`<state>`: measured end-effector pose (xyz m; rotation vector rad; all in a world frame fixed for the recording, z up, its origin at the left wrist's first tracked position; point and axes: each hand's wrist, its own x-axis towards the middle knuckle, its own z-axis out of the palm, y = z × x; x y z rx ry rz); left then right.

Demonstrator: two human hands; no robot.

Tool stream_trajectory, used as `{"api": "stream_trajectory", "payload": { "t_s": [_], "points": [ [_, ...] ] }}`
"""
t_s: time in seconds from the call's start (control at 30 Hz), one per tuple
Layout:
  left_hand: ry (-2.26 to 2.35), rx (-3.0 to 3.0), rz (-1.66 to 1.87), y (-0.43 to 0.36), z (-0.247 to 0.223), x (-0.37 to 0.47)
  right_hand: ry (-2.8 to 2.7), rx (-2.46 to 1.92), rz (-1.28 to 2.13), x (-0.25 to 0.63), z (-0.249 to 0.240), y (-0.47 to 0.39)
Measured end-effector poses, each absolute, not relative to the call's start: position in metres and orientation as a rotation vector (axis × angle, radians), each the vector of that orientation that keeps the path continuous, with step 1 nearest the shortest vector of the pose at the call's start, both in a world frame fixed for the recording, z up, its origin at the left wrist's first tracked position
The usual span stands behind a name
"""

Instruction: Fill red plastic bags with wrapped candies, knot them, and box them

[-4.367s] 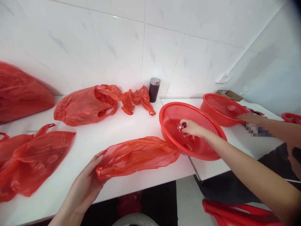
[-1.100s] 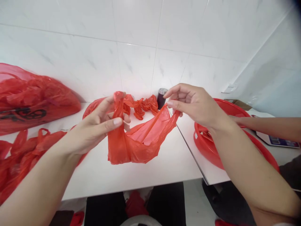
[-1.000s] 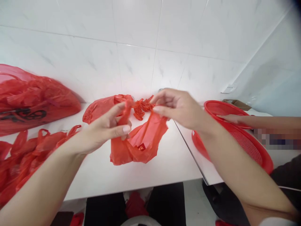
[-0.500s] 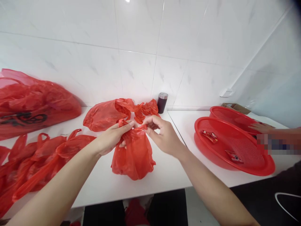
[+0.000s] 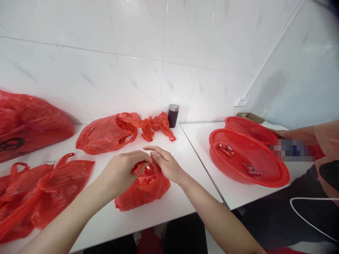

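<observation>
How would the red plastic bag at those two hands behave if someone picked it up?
The red plastic bag is likely floppy, since its sides crease and slump. Its lower part bulges, suggesting contents, so it would probably hang bottom-heavy. Its film looks thin, so it might tear if tugged hard.

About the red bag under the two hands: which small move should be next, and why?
Perhaps gather the bag closed at its top: the left hand and right hand are close together there, and no finished knot shows.
</observation>
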<state>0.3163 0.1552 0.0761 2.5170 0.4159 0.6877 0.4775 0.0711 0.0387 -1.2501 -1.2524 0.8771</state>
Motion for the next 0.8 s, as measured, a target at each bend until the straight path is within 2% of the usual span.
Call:
{"api": "stream_trajectory", "payload": {
  "t_s": [0.17,0.3,0.43,0.6,0.7,0.8],
  "points": [
    [0.548,2.706,0.882,0.152,0.052,0.316,-1.137,-1.036,1.313,0.485,0.030,0.063],
    [0.406,2.646,0.935,0.151,0.047,0.313,-1.188,-0.989,1.335,0.484,0.025,0.059],
    [0.390,2.647,0.889,0.146,0.053,0.312,-1.297,-1.013,1.162,0.474,0.029,0.060],
    [0.369,2.550,0.549,0.152,0.058,0.294,-1.419,-1.275,0.729,0.478,0.035,0.053],
    [0.602,2.350,0.470,0.162,0.037,0.269,-1.378,-1.565,0.484,0.509,0.014,0.042],
    [0.789,2.141,0.417,0.167,0.002,0.248,-1.240,-1.869,0.418,0.541,-0.020,0.034]
  ]
}}
